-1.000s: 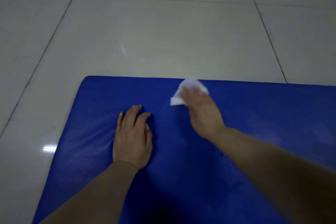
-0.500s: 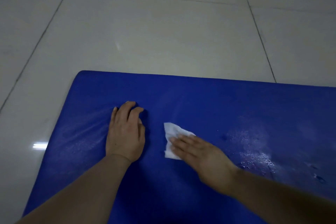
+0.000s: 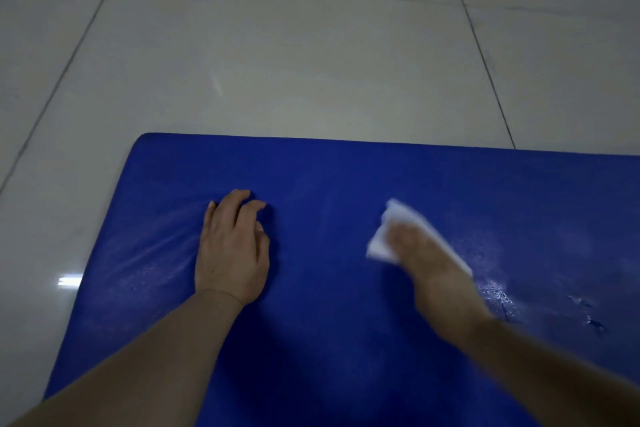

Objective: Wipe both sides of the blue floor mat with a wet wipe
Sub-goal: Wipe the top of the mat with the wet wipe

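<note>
Mat [image 3: 329, 340]: L hand [image 3: 232, 253] flat; R hand [image 3: 426, 253] presses wipe [image 3: 379, 246].

No text, label, brand, number or sign can be read anywhere in the view.

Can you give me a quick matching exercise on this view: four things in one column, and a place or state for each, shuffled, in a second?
Things:
1. left hand
2. right hand
3. wet wipe
4. blue floor mat

Places or states:
A. white, partly covered by a hand
B. lies on the pale tiled floor, wet patches near its right side
C. motion-blurred, pressing the wipe to the mat
D. palm down on the mat, near its left end, holding nothing

Pairs: 1-D, 2-C, 3-A, 4-B
</note>
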